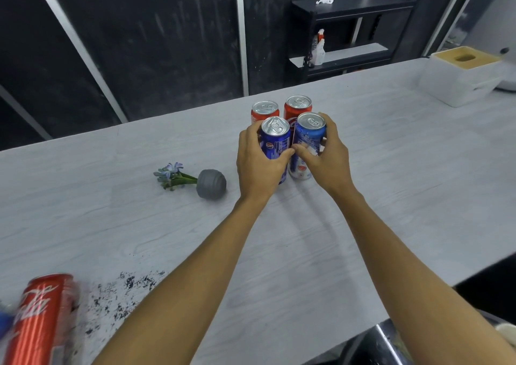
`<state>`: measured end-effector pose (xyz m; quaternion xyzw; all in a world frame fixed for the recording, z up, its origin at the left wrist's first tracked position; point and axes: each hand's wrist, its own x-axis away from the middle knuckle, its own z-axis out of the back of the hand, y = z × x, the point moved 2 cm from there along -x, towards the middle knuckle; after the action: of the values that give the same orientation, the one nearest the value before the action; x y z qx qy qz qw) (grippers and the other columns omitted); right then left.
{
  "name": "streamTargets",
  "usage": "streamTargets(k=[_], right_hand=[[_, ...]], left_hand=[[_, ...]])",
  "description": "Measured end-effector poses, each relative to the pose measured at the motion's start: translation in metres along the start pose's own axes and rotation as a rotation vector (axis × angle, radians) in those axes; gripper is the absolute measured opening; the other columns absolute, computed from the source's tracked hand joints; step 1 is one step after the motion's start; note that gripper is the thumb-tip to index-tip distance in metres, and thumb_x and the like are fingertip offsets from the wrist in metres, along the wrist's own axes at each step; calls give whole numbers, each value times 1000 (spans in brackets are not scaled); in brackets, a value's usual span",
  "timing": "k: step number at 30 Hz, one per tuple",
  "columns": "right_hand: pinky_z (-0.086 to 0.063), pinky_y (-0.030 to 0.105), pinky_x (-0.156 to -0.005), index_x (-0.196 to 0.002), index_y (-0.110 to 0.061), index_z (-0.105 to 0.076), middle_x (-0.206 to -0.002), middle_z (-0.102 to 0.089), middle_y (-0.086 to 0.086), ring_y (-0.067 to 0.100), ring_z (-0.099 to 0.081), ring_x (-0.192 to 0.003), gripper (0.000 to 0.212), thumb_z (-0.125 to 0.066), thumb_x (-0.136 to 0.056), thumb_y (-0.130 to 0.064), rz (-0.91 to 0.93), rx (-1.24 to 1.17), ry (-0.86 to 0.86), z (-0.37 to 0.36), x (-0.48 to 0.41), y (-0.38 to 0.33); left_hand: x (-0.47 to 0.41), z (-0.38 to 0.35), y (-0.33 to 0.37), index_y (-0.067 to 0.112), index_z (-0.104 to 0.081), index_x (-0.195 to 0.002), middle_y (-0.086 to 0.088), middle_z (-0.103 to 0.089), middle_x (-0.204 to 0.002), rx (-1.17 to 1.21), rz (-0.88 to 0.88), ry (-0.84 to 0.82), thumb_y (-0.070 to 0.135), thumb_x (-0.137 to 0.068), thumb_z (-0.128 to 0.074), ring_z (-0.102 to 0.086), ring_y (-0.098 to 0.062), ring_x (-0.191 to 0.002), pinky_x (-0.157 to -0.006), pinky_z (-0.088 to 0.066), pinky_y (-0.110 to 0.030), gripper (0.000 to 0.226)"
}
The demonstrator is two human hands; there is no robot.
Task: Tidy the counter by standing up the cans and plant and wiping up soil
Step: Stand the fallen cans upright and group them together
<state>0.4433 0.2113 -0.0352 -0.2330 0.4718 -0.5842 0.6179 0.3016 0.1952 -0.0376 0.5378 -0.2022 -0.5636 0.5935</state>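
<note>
Left hand [259, 163] grip clamped round the dark blue can [276, 138], right hand [326, 155] grip round the light blue can [308, 138]. Both cans are upright, touching, mid-worktop [391, 169], just near of two red cans [265, 110]. Press the bases flat and release outward without nudging neighbours. Plant [210, 183], soil [125, 289] and fallen red can [42, 317] lie left.

4 cans [276, 141] upright; red can [42, 317], plant [210, 183] on sides; soil [122, 289] front-left

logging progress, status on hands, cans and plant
Left hand grips dark blue can, right hand grips light blue can, both upright by two red cans. Plant on its side. Soil unwiped, fifth red can apparently down.
</note>
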Motion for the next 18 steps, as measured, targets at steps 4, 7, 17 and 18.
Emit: streamTargets(k=[4, 7, 17, 18], right_hand=[[-39, 18, -96, -148, -18, -25, -149, -40, 2, 18, -43, -133, 77, -70, -86, -26, -56, -9, 1, 1, 3, -4], [-40, 24, -98, -150, -17, -21, -150, -38, 4, 19, -42, -134, 80, -69, -87, -25, -106, 6, 14, 3, 11, -8], [-45, 34, -96, -139, -16, -41, -136, -52, 5, 21, -49, -124, 59, -68, -87, -29, -108, 270, 47, 7, 62, -25], [-47, 37, -95, -137, -16, -43, -133, -53, 6, 21, -51, -122, 58, -68, -87, -31, -106, 298, 29, 5, 69, -27]], left_hand=[[1, 3, 2, 18, -41, -138, -2, -49, -137, -47, 15, 12, 38, -74, -79, -50, -19, -123, -95, -48, -32, 76], [3, 10, 4, 20, -39, -140, -2, -47, -140, -82, 14, 6, 40, -75, -78, -47, -18, -126, -97, -45, -32, 78], [34, 54, 3, 20, -40, -142, -2, -40, -149, -307, -41, -103, 45, -88, -62, -34, -17, -136, -106, -38, -37, 64], [37, 60, 3, 21, -38, -144, -1, -36, -152, -367, -37, -142, 46, -89, -59, -30, -18, -140, -110, -32, -38, 64]])
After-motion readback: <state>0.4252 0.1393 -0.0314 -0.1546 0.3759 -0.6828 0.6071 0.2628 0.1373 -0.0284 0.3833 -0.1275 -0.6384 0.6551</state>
